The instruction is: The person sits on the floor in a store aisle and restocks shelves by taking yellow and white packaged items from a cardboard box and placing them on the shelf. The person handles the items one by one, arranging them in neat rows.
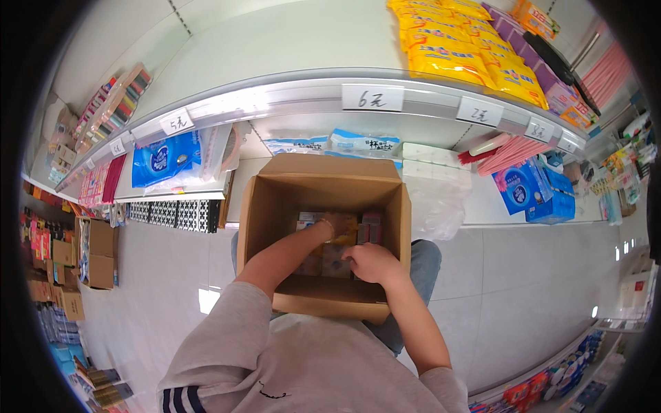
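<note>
An open cardboard box (330,179) rests at my lap, between my knees. Small packaged boxes (370,229), some pink and white, stand inside it at the right, and more packages (338,263) lie on its bottom. Deep in the box, my left hand (335,224) is at a yellow package (347,235); shadow hides its fingers, so its hold is unclear. My right hand (369,262) is bent over the packages near the box's right wall, its fingertips curled down and partly hidden.
Above the box runs a shelf (289,93) with yellow packets (449,51) at its right. On the lower shelf are white paper rolls in plastic (436,191), blue-and-white packs (364,144) and a blue package (166,157). Other cardboard boxes (98,253) stand at the left.
</note>
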The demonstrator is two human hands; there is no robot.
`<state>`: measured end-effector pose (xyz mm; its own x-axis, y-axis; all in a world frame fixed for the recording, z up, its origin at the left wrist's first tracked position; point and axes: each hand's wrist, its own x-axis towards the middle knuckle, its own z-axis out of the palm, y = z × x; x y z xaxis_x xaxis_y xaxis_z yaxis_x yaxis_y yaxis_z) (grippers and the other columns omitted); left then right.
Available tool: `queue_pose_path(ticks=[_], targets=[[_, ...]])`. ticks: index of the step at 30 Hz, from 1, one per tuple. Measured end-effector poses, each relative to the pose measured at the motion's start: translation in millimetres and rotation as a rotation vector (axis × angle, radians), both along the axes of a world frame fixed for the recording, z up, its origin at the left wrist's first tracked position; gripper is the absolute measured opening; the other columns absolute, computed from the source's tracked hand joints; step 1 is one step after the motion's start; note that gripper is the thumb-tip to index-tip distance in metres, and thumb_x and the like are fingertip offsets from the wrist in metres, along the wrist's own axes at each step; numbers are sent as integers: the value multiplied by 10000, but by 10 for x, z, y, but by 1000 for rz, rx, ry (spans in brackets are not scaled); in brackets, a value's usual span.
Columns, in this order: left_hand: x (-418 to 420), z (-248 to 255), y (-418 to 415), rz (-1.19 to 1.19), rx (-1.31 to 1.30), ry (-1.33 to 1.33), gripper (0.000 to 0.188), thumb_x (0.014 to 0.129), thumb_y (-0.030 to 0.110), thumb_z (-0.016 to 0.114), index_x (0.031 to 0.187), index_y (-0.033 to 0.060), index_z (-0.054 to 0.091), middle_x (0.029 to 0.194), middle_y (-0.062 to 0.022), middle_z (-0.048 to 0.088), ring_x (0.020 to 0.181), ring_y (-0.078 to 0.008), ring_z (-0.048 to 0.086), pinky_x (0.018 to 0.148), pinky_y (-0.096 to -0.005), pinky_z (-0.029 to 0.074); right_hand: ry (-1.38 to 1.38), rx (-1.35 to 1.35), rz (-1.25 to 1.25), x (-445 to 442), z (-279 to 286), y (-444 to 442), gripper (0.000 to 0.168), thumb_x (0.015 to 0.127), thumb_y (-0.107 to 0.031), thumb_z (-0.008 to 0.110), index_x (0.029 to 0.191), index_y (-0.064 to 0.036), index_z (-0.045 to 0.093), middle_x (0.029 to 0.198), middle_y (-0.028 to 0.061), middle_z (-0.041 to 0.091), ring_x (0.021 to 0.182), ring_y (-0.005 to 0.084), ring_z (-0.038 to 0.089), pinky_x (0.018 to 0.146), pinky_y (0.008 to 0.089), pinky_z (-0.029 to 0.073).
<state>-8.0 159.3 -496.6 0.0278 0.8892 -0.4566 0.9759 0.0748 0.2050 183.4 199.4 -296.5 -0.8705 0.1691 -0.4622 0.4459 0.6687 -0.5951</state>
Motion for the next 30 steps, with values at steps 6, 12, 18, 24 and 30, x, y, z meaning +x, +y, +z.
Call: queue_pose_path(ticks=[6, 12, 18, 24, 30], targets=[[-117, -505, -127, -8, -118, 27, 516, 897, 296, 569, 1412, 288, 537, 1570, -227, 274, 1369, -393, 416, 1065, -450, 424, 40, -11, -23, 3, -12, 0, 308, 842, -105, 542, 1100, -133, 706, 1013, 187, 703, 968, 382, 662, 854, 474, 526], [-36, -414, -290, -16, 44, -29, 366, 879, 276, 543, 1217, 226, 671, 1533, -274, 313, 1328, -403, 464, 973, -449, 500, 23, -28, -5, -25, 10, -5, 288, 851, -114, 565, 1096, -134, 715, 1068, 170, 701, 1005, 353, 666, 883, 455, 530], [135, -432, -227, -75, -93, 74, 391, 812, 307, 583, 1099, 62, 685, 1476, -326, 362, 1294, -435, 478, 882, -458, 533, 48, -38, -9, -8, 21, -21, 312, 846, -112, 564, 1126, -134, 702, 1040, 171, 703, 998, 369, 658, 880, 464, 521], [186, -761, -417, -78, 202, 463, 556, 871, 261, 550, 1305, -88, 539, 1301, -222, 563, 1211, -338, 554, 983, -439, 442, 36, -29, -8, -26, 25, -20, 308, 849, -130, 579, 1133, -124, 697, 1068, 180, 696, 1019, 362, 658, 890, 458, 524], [283, -219, -110, -131, -118, 414, 425, 837, 245, 569, 1179, 5, 651, 1329, -208, 533, 1216, -352, 547, 929, -445, 479, -31, -2, -24, -44, 57, 38, 314, 842, -135, 599, 1141, -108, 691, 1078, 202, 690, 1037, 357, 658, 896, 460, 528]])
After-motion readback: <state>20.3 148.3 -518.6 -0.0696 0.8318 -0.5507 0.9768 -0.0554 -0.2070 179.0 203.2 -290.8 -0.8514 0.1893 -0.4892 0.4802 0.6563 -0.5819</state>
